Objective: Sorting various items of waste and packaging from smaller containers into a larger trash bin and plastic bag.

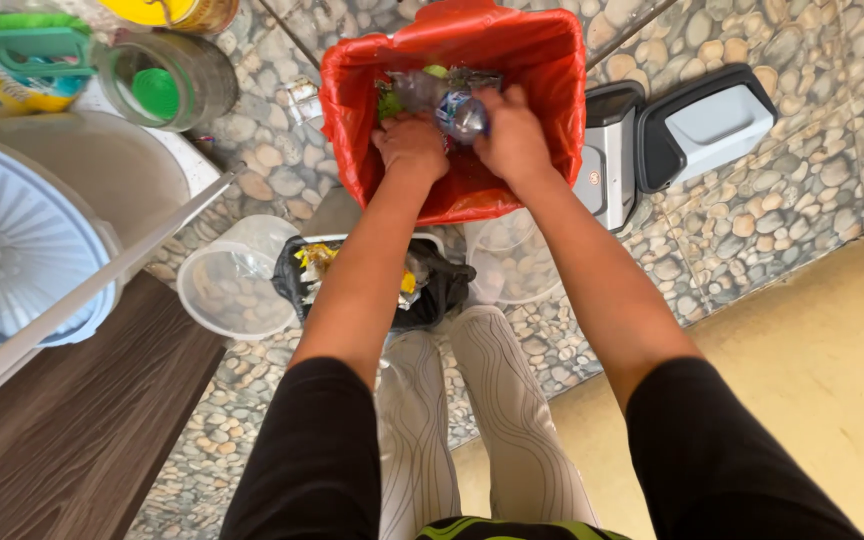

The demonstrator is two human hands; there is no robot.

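My right hand (514, 135) has its fingers clamped on a crumpled clear plastic bottle (459, 112) inside the red bag (542, 60); my left hand (412, 148) presses down beside it, fingers curled, on what I cannot tell. Green scraps and wrappers lie under them. Below, a black-lined bin (447, 285) holds yellow wrappers, beside an empty clear tub (227, 290).

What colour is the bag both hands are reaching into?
Bright red bag, seen clearly in the head view.
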